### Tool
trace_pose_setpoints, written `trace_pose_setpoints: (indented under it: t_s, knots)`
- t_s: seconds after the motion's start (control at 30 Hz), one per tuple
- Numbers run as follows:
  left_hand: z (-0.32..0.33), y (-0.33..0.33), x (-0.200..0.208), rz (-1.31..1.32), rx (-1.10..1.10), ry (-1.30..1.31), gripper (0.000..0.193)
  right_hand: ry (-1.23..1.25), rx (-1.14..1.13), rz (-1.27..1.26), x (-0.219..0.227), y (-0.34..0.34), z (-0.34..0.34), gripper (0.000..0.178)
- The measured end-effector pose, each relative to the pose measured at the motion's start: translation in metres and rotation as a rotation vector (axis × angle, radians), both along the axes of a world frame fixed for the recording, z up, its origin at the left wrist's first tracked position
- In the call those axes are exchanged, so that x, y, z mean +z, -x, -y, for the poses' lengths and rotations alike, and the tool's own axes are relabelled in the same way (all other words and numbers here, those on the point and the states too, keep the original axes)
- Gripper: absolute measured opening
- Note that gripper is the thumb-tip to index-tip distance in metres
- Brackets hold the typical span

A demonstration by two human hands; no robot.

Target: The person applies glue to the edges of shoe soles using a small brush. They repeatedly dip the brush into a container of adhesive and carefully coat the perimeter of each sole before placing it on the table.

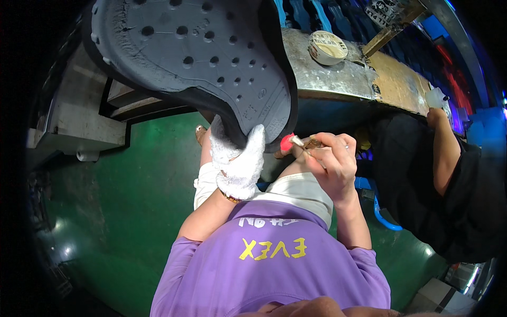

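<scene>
My left hand (242, 164), in a white knit glove, grips the narrow end of a large dark grey shoe sole (174, 58). The thumb lies on its upper face and the other fingers are behind it. Held up close, the sole has round holes across its face and a black raised rim. Bare, my right hand (334, 164) pinches a small slim tool (298, 141) between thumb and fingers. Its pinkish-red end is just off the sole's lower right edge; whether they touch, I cannot tell.
A worn metal-topped bench (338, 79) runs along the far right, with a round tub of pale material (328, 47) on it. To the right, a person in black (422, 179) reaches toward the bench. Blue shoe-like shapes (303, 15) line the back. A grey table (79, 100) stands at left.
</scene>
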State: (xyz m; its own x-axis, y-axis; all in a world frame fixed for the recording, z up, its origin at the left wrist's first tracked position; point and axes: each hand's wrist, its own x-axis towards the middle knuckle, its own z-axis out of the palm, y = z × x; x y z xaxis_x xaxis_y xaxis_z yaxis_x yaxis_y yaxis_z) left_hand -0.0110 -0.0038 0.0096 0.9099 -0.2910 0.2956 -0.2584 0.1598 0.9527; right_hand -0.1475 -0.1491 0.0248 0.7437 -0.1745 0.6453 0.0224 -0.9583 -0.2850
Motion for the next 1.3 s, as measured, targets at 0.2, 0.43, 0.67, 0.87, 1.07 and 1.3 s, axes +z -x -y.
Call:
trace_pose_setpoints:
  t_s: [0.2, 0.43, 0.67, 0.87, 1.07, 1.3]
  knots:
    - [0.000, -0.002, 0.000, 0.126, -0.008, -0.049, 0.043, -0.102, 0.090, 0.013, -0.007, 0.004, -0.006, 0.019]
    - [0.002, 0.001, -0.004, -0.017, -0.003, 0.017, 0.054, 0.003, -0.084, 0.000, -0.005, 0.002, 0.003, 0.017]
    - [0.001, 0.001, -0.004, -0.115, -0.062, 0.081, 0.054, -0.011, 0.043, 0.019, -0.006, 0.002, 0.003, 0.021]
    - [0.002, 0.002, -0.009, 0.012, -0.013, 0.075, 0.050, -0.068, 0.128, -0.037, -0.015, 0.009, -0.002, 0.018]
    - [0.015, -0.005, -0.013, -0.121, -0.089, 0.139, 0.056, -0.378, 0.028, 0.061, -0.051, 0.025, -0.006, 0.016]
    - [0.058, 0.004, -0.037, -0.290, -0.565, -0.318, 0.086, -0.966, -0.299, 0.062, -0.180, 0.043, -0.011, 0.031]
